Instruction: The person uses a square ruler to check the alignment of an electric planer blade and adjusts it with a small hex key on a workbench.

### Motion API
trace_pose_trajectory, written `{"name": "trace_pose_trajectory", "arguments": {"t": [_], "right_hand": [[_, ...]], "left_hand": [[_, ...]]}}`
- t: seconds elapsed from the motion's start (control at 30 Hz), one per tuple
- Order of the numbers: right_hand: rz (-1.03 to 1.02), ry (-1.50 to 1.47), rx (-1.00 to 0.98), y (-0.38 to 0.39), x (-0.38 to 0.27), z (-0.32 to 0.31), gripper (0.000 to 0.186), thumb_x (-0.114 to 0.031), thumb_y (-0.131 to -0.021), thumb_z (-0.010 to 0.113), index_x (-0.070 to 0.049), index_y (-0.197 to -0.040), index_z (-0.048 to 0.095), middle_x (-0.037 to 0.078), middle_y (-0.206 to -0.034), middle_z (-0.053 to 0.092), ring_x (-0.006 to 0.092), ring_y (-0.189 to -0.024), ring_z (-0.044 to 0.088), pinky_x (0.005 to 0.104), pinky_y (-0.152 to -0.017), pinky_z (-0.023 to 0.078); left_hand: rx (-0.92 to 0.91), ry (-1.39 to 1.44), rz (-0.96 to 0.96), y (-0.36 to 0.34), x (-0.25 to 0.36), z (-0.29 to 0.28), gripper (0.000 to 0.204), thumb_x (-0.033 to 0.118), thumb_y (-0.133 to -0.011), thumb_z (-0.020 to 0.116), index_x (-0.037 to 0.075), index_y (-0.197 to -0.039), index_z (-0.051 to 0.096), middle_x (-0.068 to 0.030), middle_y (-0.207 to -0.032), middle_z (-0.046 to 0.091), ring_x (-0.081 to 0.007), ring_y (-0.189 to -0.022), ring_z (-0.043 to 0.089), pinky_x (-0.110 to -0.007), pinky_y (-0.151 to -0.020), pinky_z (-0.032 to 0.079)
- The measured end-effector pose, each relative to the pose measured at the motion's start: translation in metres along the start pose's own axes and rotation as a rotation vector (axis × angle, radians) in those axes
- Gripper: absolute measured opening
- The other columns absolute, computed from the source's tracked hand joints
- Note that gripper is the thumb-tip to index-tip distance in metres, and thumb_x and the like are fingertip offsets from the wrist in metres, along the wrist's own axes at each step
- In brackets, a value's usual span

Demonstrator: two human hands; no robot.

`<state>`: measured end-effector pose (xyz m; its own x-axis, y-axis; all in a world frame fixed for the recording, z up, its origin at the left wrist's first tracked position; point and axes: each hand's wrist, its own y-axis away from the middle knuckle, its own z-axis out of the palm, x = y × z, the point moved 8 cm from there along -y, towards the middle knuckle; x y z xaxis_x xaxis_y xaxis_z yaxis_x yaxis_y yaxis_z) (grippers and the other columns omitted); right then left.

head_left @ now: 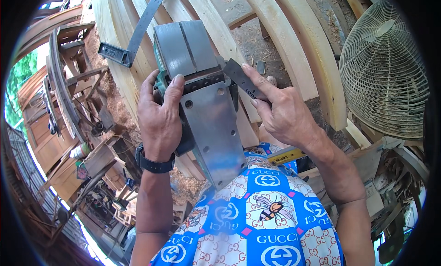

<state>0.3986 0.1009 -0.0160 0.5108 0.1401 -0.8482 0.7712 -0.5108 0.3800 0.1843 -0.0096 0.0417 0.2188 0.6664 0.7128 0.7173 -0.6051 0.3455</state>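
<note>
An electric hand planer (213,123) lies upside down against my lap, its silver sole facing up and its green body showing at the sides. My left hand (161,116) grips its left side, thumb on the edge of the sole beside the dark slot across it. My right hand (287,107) is closed on a dark flat metal bar (240,77), index finger stretched along it. The bar's far end is at the right end of that slot; whether it touches, I cannot tell. A yellow-and-silver tool (285,155) lies by my lap, partly hidden.
Long pale wooden pieces (305,50), some curved, fill the space ahead. A metal square (138,34) rests on them at the upper left. A large wire-caged fan (386,68) stands at the right. Wooden frames (69,91) and sawdust (119,98) are at the left.
</note>
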Motion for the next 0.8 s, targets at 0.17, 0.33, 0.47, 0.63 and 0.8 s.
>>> {"name": "trace_pose_trajectory", "arguments": {"t": [0.17, 0.33, 0.47, 0.63, 0.8], "right_hand": [[0.029, -0.001, -0.026, 0.001, 0.005, -0.001, 0.071, -0.001, -0.095, 0.06, -0.014, -0.162, 0.039, 0.024, -0.088, 0.073, 0.0402, -0.076, 0.074, 0.0475, -0.074, 0.056], [-0.048, -0.005, 0.007, -0.001, 0.008, 0.002, 0.072, -0.002, -0.095, 0.06, -0.015, -0.163, 0.037, 0.024, -0.094, 0.074, 0.0401, -0.077, 0.074, 0.048, -0.073, 0.056], [-0.081, -0.038, 0.041, 0.003, 0.01, 0.005, 0.074, -0.002, -0.095, 0.061, -0.015, -0.163, 0.036, 0.026, -0.093, 0.073, 0.0421, -0.078, 0.074, 0.0489, -0.071, 0.056], [-0.072, 0.002, 0.137, 0.009, 0.004, 0.008, 0.075, 0.0, -0.094, 0.06, -0.014, -0.163, 0.034, 0.029, -0.078, 0.068, 0.0495, -0.072, 0.069, 0.0546, -0.064, 0.053], [-0.037, 0.006, 0.146, 0.009, 0.004, 0.011, 0.076, 0.0, -0.094, 0.059, -0.014, -0.163, 0.033, 0.029, -0.071, 0.065, 0.0503, -0.069, 0.067, 0.0564, -0.061, 0.051]], "left_hand": [[0.004, -0.022, 0.011, 0.0, 0.001, 0.002, 0.062, 0.037, -0.102, 0.073, -0.006, -0.141, 0.055, -0.0061, -0.103, 0.07, -0.008, -0.092, 0.061, -0.023, -0.081, 0.051], [0.002, 0.018, 0.024, 0.0, 0.001, 0.0, 0.062, 0.033, -0.1, 0.075, -0.007, -0.143, 0.053, -0.0052, -0.101, 0.07, -0.0085, -0.09, 0.061, -0.023, -0.08, 0.051], [-0.03, 0.082, 0.005, 0.003, 0.001, 0.005, 0.064, 0.031, -0.1, 0.075, -0.006, -0.145, 0.05, -0.0057, -0.103, 0.069, -0.0092, -0.092, 0.061, -0.024, -0.081, 0.051], [-0.023, 0.052, 0.001, 0.004, 0.002, 0.007, 0.065, 0.03, -0.102, 0.074, -0.007, -0.147, 0.046, -0.0066, -0.108, 0.069, -0.0093, -0.095, 0.062, -0.024, -0.083, 0.052], [-0.037, 0.017, -0.011, 0.003, 0.002, 0.014, 0.066, 0.031, -0.103, 0.073, -0.007, -0.148, 0.044, -0.008, -0.108, 0.069, -0.0087, -0.094, 0.062, -0.023, -0.081, 0.052]]}}
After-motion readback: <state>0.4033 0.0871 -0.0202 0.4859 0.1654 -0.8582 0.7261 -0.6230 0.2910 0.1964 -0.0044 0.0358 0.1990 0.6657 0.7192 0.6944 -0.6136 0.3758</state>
